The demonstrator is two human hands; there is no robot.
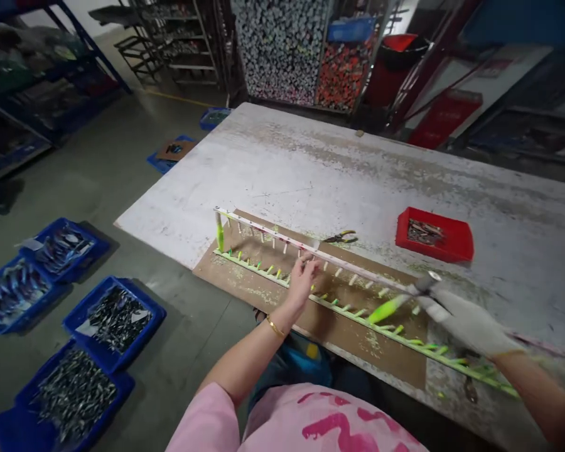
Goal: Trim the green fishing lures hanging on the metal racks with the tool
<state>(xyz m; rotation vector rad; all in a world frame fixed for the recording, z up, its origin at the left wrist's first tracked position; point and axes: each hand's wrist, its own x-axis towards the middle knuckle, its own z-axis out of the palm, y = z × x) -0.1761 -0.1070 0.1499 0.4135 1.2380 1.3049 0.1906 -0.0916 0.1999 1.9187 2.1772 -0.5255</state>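
A long rack lies on its side on brown cardboard (258, 295), its upper rail (348, 260) white and pink with small pegs, its lower rail (258, 271) yellow-green with small coloured pegs. Bright yellow-green end posts (220, 232) join the rails. My bare left hand (304, 276) has its fingers pinched at the middle of the upper rail; anything small between them is hidden. My right hand (466, 320), in a white glove and blurred, is closed round a hammer-like tool with a metal head (428, 282), at the rail's right end.
Yellow-and-black pliers (341, 237) lie behind the rack. A red tray (433, 235) of small metal pieces stands to the right on the white table (282, 157). Blue bins (115, 320) of small parts sit on the floor at left; shelves and stacked stock line the back.
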